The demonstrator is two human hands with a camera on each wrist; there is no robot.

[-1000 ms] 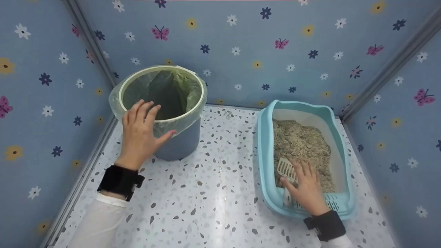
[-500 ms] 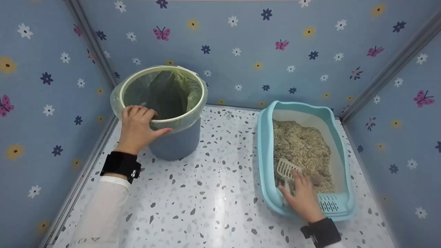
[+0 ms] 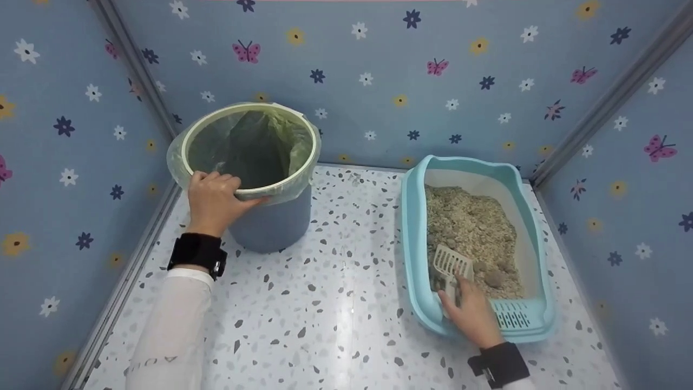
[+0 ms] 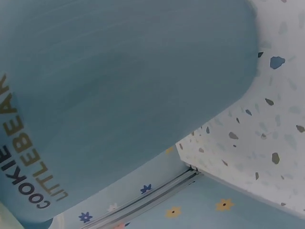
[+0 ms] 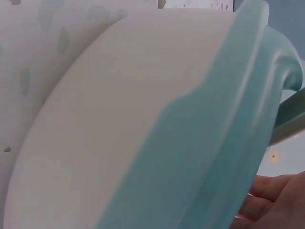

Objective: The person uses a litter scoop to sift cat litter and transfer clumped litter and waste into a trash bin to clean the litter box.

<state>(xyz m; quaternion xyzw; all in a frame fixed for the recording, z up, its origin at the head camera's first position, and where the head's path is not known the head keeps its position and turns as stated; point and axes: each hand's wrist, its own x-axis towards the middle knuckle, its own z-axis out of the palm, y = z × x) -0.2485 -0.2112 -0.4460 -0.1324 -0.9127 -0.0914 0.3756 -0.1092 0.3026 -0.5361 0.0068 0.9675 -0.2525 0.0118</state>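
White scoop (image 3: pixel 451 265) gripped in right hand (image 3: pixel 470 314), over litter (image 3: pixel 465 222)

Bin (image 3: pixel 270 216) left on floor (image 3: pixel 335 303); litter tray (image 3: pixel 417 292) right; scoop (image 3: pixel 450 266) in tray, near end.

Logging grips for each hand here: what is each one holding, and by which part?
Left hand grips the bin by its near rim. Right hand holds the white scoop by its handle.
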